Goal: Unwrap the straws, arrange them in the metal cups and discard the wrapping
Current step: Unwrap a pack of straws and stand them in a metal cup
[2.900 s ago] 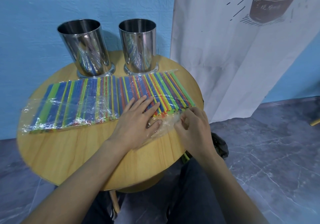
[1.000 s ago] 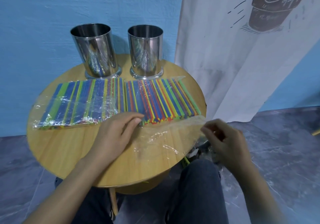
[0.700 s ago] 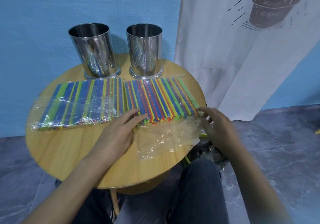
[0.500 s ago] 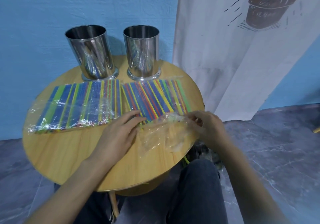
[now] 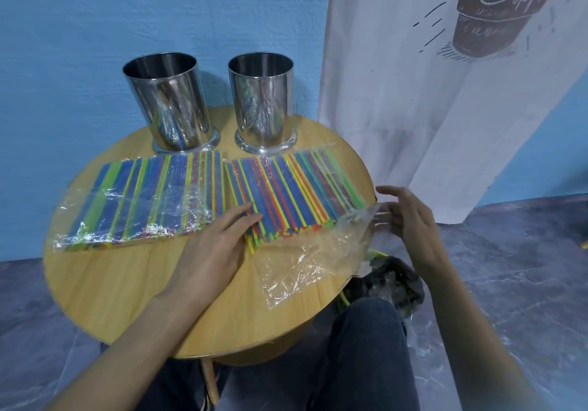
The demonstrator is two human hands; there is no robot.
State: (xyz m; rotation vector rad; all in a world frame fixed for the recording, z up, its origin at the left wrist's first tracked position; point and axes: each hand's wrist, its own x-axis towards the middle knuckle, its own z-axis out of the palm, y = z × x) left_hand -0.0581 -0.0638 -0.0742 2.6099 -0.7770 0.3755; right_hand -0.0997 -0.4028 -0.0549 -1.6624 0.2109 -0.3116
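Left hand: flat, fingers straight, pressing the near ends of the right straws onto the table.
Right hand: off the table's right edge, fingers loosely spread at the wrap's raised corner. I cannot tell whether they pinch it or only touch it.
Wrap: clear film, off the near ends of the right straws, crumpled on the table's near right.
Straw axis: near to far, with the far ends just before the 2 cups.
Left straws: in their film, beside the right ones.
Key relation: the wrap lies near and right of the pinned straws, closer to the right hand, so the pull likely runs along the axis.
Bag: dark, on the floor under the right hand, probably for the wrap.
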